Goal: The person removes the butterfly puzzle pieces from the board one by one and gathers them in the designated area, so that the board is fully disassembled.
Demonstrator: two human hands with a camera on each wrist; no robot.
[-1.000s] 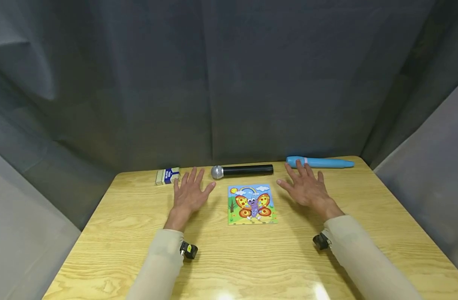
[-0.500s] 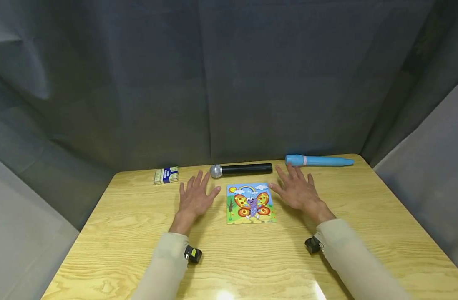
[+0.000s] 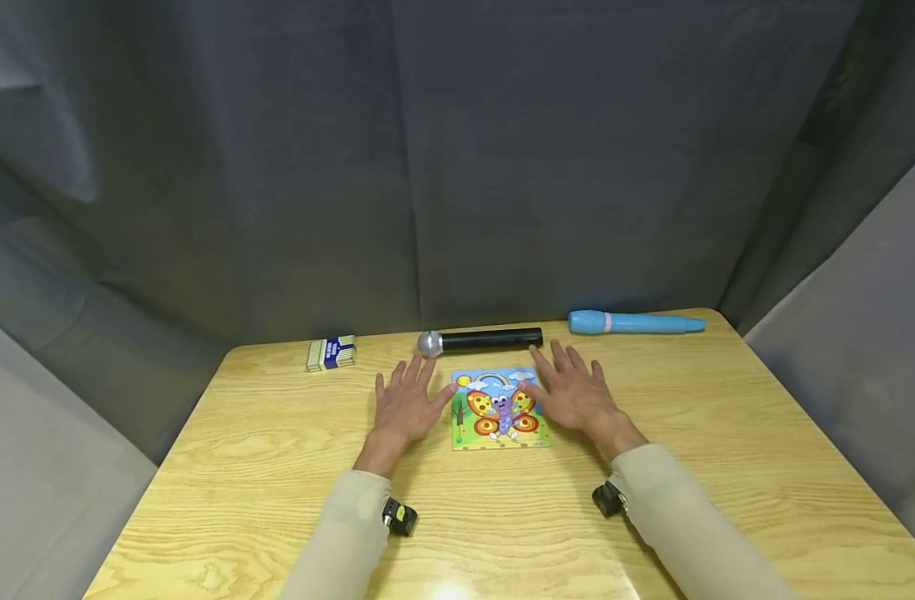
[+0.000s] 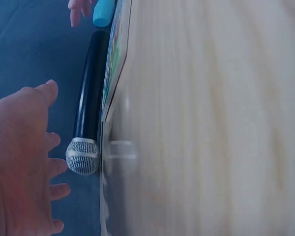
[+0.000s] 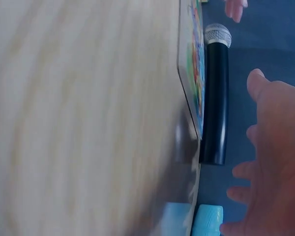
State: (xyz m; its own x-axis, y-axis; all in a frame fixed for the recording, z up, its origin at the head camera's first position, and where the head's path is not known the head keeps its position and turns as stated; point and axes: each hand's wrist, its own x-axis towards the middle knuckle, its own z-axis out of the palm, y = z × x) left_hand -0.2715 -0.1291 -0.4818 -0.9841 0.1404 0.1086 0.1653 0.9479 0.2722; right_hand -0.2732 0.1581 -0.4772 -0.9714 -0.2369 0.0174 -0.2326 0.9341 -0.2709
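A square butterfly picture puzzle (image 3: 501,410) lies flat at the middle of the table. My left hand (image 3: 408,407) hovers at its left side, fingers spread and holding nothing. On the other side my right hand (image 3: 576,392) is likewise spread and holds nothing, its thumb over the puzzle's right edge. Both wrist views show the hands raised above the tabletop. Behind the puzzle lies a black microphone (image 3: 491,339) with a silver mesh head pointing left. The left wrist view shows the microphone (image 4: 88,108) beyond my left fingers.
A blue pen-shaped object (image 3: 637,322) with a pink band lies at the back right. At the back left sits a small pack of sticks (image 3: 332,353) with a blue label. A dark curtain (image 3: 457,167) hangs behind the wooden table (image 3: 225,500).
Both hands have moved inward toward the puzzle, the left one rightward and the right one leftward. The objects on the table have stayed where they were.
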